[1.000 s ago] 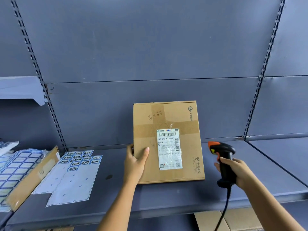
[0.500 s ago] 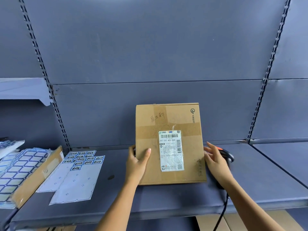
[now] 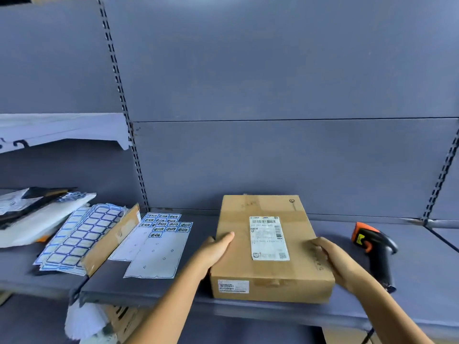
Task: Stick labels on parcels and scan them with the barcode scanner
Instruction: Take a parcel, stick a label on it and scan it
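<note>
A flat brown cardboard parcel [image 3: 268, 264] lies on the grey shelf [image 3: 412, 294], its white shipping label [image 3: 268, 238] facing up. My left hand [image 3: 215, 252] grips the parcel's left edge, thumb on top. My right hand [image 3: 339, 263] holds the right edge, fingers curled over the side. A black and orange barcode scanner [image 3: 373, 247] lies on the shelf just right of my right hand, untouched. A sheet of blue-bordered stickers [image 3: 159, 242], partly used, lies left of the parcel.
More sticker sheets [image 3: 79, 240] and a strip of cardboard [image 3: 111, 242] rest at the left, with white bags [image 3: 37, 214] behind them. Slotted uprights [image 3: 124, 115] line the grey back wall. Cartons stand under the shelf.
The parcel went from standing upright against the back wall to lying flat on the shelf. My right hand put the scanner down and took the parcel's right edge.
</note>
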`<state>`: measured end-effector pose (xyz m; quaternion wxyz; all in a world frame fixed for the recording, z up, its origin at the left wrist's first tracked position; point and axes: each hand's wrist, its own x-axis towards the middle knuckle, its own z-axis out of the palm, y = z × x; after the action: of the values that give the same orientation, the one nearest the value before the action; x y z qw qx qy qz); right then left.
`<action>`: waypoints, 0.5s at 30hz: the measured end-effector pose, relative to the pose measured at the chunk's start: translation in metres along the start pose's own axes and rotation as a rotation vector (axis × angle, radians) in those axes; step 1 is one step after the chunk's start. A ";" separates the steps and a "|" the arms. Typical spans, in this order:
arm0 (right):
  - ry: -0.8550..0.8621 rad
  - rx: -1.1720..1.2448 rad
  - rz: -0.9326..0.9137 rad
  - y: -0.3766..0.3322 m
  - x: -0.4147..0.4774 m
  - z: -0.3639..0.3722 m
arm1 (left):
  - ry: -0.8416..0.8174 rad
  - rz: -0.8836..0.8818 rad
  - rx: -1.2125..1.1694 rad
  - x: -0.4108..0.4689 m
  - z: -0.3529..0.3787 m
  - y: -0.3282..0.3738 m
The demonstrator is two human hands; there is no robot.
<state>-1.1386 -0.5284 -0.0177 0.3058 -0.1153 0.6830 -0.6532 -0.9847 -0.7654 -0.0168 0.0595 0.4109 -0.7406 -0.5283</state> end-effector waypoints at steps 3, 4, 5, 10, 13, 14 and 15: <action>0.119 -0.133 0.013 0.007 0.008 -0.002 | 0.034 0.038 0.323 0.002 0.000 -0.004; 0.129 -0.213 -0.003 0.007 0.009 -0.002 | 0.049 0.055 0.343 0.003 -0.003 -0.005; 0.148 -0.333 -0.028 0.007 0.011 -0.004 | 0.070 0.085 0.316 0.001 -0.007 -0.004; 0.259 -0.775 -0.261 -0.011 0.000 0.008 | 0.466 0.292 0.355 0.009 -0.055 -0.037; 0.281 -0.860 -0.463 -0.029 -0.010 0.041 | 0.556 0.252 0.548 0.021 -0.085 -0.064; 0.244 -0.873 -0.527 -0.037 -0.013 0.059 | 0.564 0.234 0.634 0.023 -0.092 -0.071; 0.179 -0.893 -0.568 -0.044 -0.015 0.080 | 0.575 0.234 0.694 0.025 -0.098 -0.076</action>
<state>-1.0925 -0.5910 0.0321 -0.0212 -0.3580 0.8598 -0.3635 -0.9083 -0.8613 -0.0460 0.1806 0.4500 -0.8684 -0.1036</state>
